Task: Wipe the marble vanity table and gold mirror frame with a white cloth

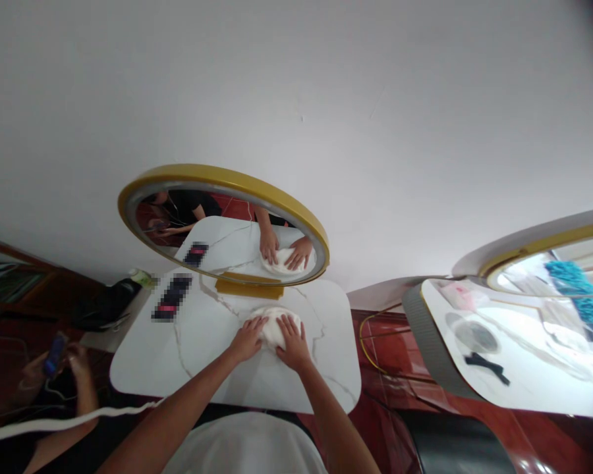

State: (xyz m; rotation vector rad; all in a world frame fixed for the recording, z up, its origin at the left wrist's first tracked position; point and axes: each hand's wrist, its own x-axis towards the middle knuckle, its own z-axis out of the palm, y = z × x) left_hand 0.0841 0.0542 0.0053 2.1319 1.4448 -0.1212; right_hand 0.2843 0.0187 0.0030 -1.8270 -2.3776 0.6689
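A round, white, soft-looking bundle point(271, 324) lies on the white marbled tabletop point(207, 368) in front of me; whether it is folded cloth or something else I cannot tell. My left hand point(248, 338) rests on its left side with the fingers laid over the surface. On the right side, my right hand point(292, 342) presses down with fingers outstretched and spread. Both palms touch the bundle and hide its near edge. The gold-rimmed mirror point(192, 224) behind it reflects both hands and the bundle.
A blurred-out dark object point(172, 299) lies at the table's left. To the left, another person's hands point(76, 362) hold a phone point(56, 354). A white cord point(79, 421) crosses the lower left. At right, a second table point(437, 309) bears a black strip point(487, 367).
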